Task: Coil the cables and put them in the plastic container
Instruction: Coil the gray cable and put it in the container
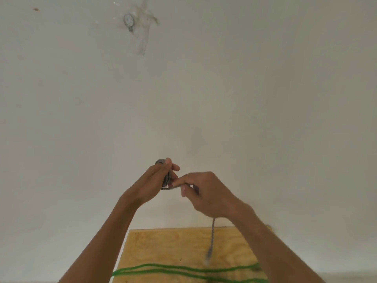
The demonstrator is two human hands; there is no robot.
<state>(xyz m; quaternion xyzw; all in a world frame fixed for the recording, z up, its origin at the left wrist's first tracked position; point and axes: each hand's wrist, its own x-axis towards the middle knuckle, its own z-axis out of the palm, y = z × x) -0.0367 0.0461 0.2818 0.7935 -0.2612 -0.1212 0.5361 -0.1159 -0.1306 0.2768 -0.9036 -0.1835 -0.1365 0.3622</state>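
Note:
My left hand (157,180) is raised in front of the white wall and grips a small coil of grey cable (166,178) between thumb and fingers. My right hand (206,193) is just to its right, pinching the same cable's loose strand where it leaves the coil. The cable's free end (212,237) hangs from under my right hand, with its plug dangling above the wooden board. A green cable (183,269) lies in long loops across the board's near part. The plastic container is out of view.
A plywood board (163,246) lies below my hands against the white wall. A small round fixture with strips of clear tape (129,20) is stuck high on the wall.

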